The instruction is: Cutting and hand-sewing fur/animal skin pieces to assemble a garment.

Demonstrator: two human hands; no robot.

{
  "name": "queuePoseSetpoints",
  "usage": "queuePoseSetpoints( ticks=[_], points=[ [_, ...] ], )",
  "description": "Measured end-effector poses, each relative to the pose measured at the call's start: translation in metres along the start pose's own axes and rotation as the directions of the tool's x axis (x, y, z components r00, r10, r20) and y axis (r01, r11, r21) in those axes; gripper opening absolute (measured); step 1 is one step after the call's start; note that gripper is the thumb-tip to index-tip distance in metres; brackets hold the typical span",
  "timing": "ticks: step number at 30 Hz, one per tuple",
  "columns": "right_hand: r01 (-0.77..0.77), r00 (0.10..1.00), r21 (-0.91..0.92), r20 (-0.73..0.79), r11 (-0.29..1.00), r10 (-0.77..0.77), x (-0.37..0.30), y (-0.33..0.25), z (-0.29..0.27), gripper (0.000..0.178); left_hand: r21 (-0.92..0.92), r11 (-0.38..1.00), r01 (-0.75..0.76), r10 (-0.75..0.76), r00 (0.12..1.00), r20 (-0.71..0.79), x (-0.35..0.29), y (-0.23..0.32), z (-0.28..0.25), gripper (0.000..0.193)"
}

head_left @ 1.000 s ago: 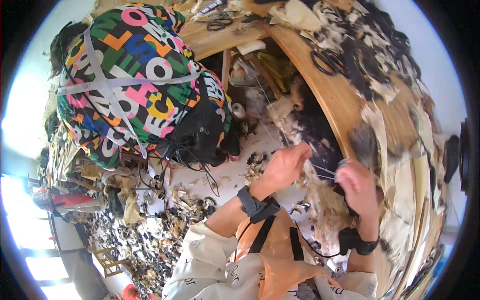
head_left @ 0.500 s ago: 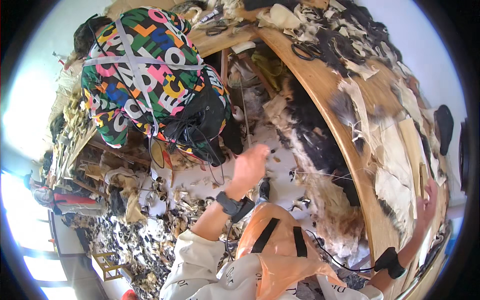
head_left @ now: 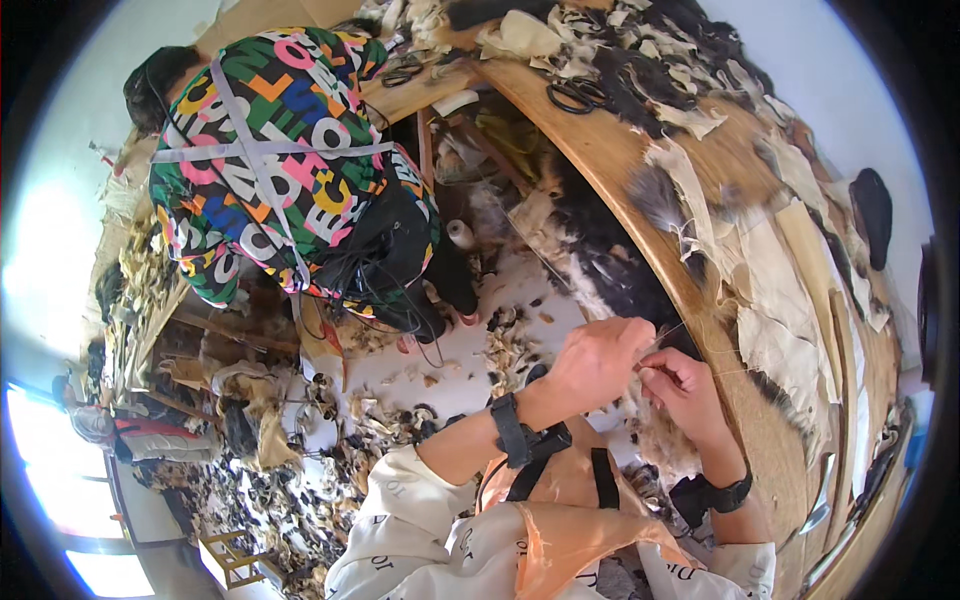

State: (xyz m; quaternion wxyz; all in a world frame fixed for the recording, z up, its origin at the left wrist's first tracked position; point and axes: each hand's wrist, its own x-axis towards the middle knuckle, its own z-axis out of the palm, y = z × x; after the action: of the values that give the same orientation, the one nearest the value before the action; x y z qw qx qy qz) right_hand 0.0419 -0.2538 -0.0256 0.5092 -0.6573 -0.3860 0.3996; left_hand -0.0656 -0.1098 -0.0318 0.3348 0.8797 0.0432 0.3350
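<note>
My left hand [head_left: 597, 358] and my right hand [head_left: 684, 389] meet in front of me, fingertips pinched together on a thin thread [head_left: 668, 335] that runs off toward the wooden table [head_left: 640, 190]. Both wrists wear black bands. Under my hands lies a piece of dark and pale fur [head_left: 655, 440]. An orange apron [head_left: 570, 510] covers my lap.
A person in a jacket with bright multicoloured letters [head_left: 280, 170] bends over to my left. The curved wooden table on the right carries fur and hide pieces [head_left: 780, 260] and black scissors [head_left: 575, 95]. Scraps [head_left: 300, 470] litter the floor. A thread spool [head_left: 460, 235] stands near the table leg.
My right hand, swung far out to the right half a second ago, has come back in to meet my left hand. The left hand moved right and lower; the view shifted slightly.
</note>
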Motion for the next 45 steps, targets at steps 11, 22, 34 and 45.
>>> queuePoseSetpoints(
  ticks=[11, 22, 34, 45],
  points=[
    [-0.368, 0.927, -0.864, -0.310, 0.344, 0.213, -0.077, 0.340, -0.104, 0.015, -0.224, 0.912, 0.343, -0.405, 0.838, -0.365, 0.037, -0.064, -0.086, 0.006],
    [0.046, 0.992, 0.034, -0.117, 0.998, -0.042, 0.025, 0.040, -0.026, 0.034, 0.029, 0.999, 0.029, -0.031, 0.994, 0.106, 0.048, -0.020, 0.030, 0.010],
    [-0.234, 0.972, 0.245, 0.044, 0.941, 0.231, 0.046, 0.022, -0.078, 0.019, -0.196, 0.976, 0.090, -0.070, 0.992, 0.110, 0.081, -0.024, 0.061, 0.013],
    [0.271, 0.950, 0.416, -0.259, 0.868, -0.172, 0.036, 0.014, -0.075, 0.022, -0.734, -0.119, 0.669, -0.418, 0.637, 0.648, 0.085, -0.005, 0.080, 0.015]
  ],
)
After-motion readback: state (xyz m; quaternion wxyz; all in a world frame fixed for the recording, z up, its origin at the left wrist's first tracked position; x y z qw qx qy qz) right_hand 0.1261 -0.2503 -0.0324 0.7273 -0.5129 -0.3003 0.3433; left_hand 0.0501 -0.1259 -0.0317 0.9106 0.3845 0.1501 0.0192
